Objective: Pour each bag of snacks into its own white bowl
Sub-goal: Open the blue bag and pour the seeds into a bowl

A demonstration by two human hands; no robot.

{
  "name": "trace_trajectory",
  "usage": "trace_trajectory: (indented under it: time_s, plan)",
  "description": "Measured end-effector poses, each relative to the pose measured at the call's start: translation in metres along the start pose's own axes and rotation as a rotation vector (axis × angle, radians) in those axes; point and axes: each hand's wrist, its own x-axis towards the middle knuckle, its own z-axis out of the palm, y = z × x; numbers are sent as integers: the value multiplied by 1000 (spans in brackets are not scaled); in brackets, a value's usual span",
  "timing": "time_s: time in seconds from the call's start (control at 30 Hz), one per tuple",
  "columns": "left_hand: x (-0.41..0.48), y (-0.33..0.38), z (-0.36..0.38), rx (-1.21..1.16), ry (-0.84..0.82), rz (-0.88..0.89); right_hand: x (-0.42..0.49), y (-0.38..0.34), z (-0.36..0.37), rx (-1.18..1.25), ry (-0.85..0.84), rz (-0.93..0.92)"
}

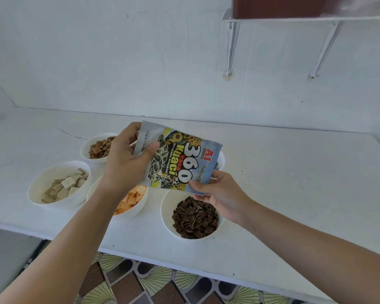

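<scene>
A sunflower-seed bag (178,156) hangs tilted above the counter, held by both hands. My left hand (127,159) grips its upper left end, thumb on the front. My right hand (217,191) pinches its lower right corner. Right under the bag stands a white bowl (166,207) holding dark sunflower seeds (194,218). Three other white bowls hold snacks: brown pieces (100,147) at the back, pale square crackers (64,185) at the left, orange squares (132,199) partly hidden by my left forearm. Another white bowl (222,160) peeks out behind the bag.
The white counter (294,183) runs along a white wall. Its front edge crosses the lower view, with patterned floor tiles (162,286) below. A shelf on metal brackets (294,18) hangs on the wall at upper right.
</scene>
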Motion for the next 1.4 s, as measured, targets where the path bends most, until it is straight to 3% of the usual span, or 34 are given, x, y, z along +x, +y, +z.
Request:
trace_trajectory:
  time_s: [0.17,0.3,0.4,0.67,0.77,0.93,1.1,1.27,1.4]
  plan:
    - [-15,-11,-8,246,-92,-63,5,-2,-9,-62,95,-54]
    - [-24,-20,-11,149,-32,-118,10,-2,-11,-75,131,-87]
    - [-27,-29,-20,232,-3,-164,19,-8,-9,-56,200,-129]
    - [-30,-42,-59,304,-183,-214,42,-17,33,-27,261,-161]
    - [-27,-44,-84,380,-187,-237,51,-27,61,-88,235,-214]
    - [-23,-39,-151,394,-229,-291,67,-44,136,-174,38,-349]
    - [-24,-15,-221,294,-68,-210,86,-44,234,-396,-171,-478]
    - [-47,-1,-313,350,248,-158,103,-29,339,-587,-355,-603]
    - [-88,7,-383,399,407,-166,106,1,426,-708,-481,-731]
